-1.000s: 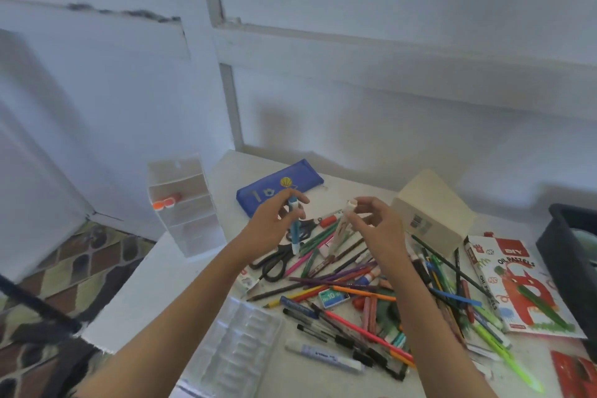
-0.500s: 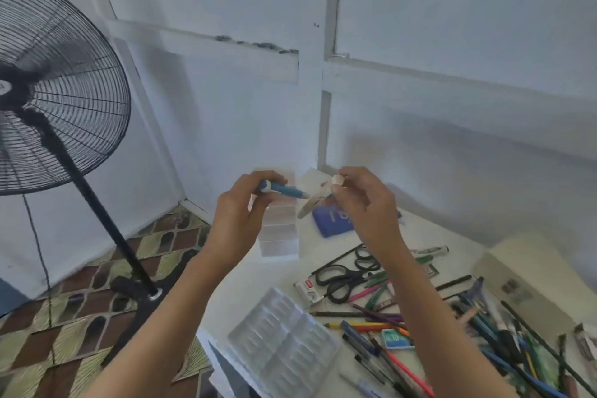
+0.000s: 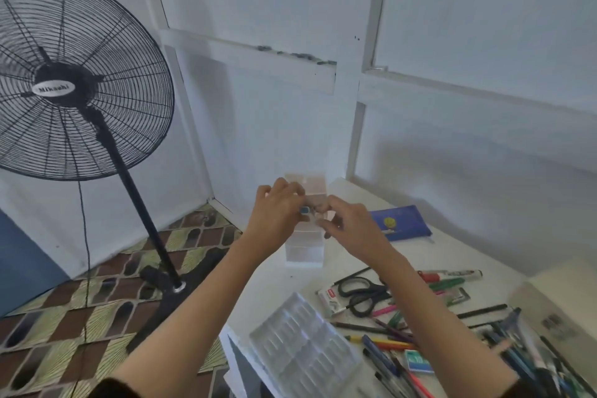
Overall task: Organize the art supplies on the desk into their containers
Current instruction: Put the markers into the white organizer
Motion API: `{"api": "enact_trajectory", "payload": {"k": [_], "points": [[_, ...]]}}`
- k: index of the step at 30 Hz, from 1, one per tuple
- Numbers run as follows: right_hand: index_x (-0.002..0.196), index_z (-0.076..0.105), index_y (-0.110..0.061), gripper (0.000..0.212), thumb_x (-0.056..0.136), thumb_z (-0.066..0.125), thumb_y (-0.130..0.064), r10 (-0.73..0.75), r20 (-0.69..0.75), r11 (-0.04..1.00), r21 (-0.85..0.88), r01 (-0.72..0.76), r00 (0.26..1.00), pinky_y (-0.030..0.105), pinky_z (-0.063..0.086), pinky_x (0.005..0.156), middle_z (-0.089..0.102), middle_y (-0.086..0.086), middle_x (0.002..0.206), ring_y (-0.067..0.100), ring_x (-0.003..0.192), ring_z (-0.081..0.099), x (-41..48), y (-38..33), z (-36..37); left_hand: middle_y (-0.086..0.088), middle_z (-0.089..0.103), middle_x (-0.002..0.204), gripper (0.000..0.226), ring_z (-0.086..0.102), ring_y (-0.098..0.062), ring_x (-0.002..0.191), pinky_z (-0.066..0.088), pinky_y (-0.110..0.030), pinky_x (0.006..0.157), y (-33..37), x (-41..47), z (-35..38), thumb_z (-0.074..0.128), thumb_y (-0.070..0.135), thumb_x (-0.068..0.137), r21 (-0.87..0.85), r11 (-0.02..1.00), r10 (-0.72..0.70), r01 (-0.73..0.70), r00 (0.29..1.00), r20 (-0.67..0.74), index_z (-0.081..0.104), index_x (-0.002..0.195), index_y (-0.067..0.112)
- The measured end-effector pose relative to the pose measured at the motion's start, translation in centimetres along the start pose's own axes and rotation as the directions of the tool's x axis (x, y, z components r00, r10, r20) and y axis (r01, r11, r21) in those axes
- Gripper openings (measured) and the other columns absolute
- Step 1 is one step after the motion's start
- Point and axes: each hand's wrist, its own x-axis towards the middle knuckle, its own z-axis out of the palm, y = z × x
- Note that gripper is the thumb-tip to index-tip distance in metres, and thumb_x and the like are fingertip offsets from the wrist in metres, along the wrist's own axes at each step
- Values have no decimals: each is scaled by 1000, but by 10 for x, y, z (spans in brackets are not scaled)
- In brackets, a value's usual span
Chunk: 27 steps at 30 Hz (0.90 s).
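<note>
Change: a second ago both hands hovered over the pen pile (image 3: 403,349), each with one item; now both are up against the front of the clear drawer unit (image 3: 303,252).
Meaning: likely the drop-off of two pieces; nearly all the sorting is still ahead.
Left hand (image 3: 277,207): fingers curled round a blue marker (image 3: 304,211), its end poking out at the unit's upper tiers.
Right hand (image 3: 349,223): fingertips pinch a small pale item (image 3: 319,215) at the unit's front; too blurred to identify.
Drawer unit contents: hidden by the hands above; nothing made out in the lower tiers.
Blister tray (image 3: 300,349): nearer than the unit; no supply shows in its pockets.
Pencil case (image 3: 400,223): right of the unit, lying flat, contents unseen.
</note>
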Motion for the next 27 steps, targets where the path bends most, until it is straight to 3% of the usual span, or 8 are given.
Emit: {"api": "enact_trajectory", "payload": {"k": [2,4,8,13,15,19,23,27], "points": [[97,54,-16,12,90,61,-22,10,31,993,-119,-6,999,34,52,64,57,-10,59,12,57,62,8,3,2,-5,58,102,32,45,-25,95,42,-43,73,-1,3,3,87,17,58,34,997,-63,62,998,11,74,83,32],[102,52,-14,19,93,54,-30,46,71,974,-224,-29,996,40,52,66,64,2,70,23,64,64,16,2,5,-7,53,115,35,38,-24,107,40,-45,83,0,3,6,83,16,64,-8,995,-103,103,995,-11,71,88,39],[115,51,-17,27,99,42,-35,39,101,902,-431,9,994,33,48,67,67,7,92,27,79,64,23,-5,12,-5,48,131,26,38,-28,124,30,-43,98,1,4,10,64,15,86,-33,994,-105,107,992,72,68,106,31],[123,51,-23,25,100,40,-23,17,82,737,-675,43,996,29,33,63,65,6,102,26,89,63,25,-18,12,-5,50,124,22,45,-24,111,43,-33,86,-7,8,17,54,15,94,-76,997,7,8,981,194,59,116,13],[122,48,-19,24,99,41,-18,28,97,716,-697,47,995,29,31,62,64,6,101,26,86,62,24,-19,14,-5,48,126,23,44,-22,109,44,-31,84,-14,9,17,47,12,97,-83,996,45,-27,972,231,56,118,12],[117,47,-13,20,99,42,-20,25,82,793,-609,30,996,29,28,60,64,9,93,28,82,60,24,-13,19,-3,44,133,30,44,-20,115,43,-30,89,-23,11,16,42,5,98,-88,995,68,-46,961,267,56,123,16],[118,49,-12,23,99,43,-24,-21,60,844,-534,50,998,28,18,46,65,13,85,31,74,59,19,-8,19,-4,44,136,28,45,-22,117,43,-33,90,-24,14,18,42,9,99,-111,994,53,-22,958,281,57,122,14],[118,49,-15,25,100,40,-30,26,27,824,-566,-6,999,30,29,57,64,11,87,31,75,61,18,-9,22,-5,46,135,28,46,-22,116,42,-33,92,-27,14,19,41,12,100,-178,984,36,18,956,291,61,121,13]]}}
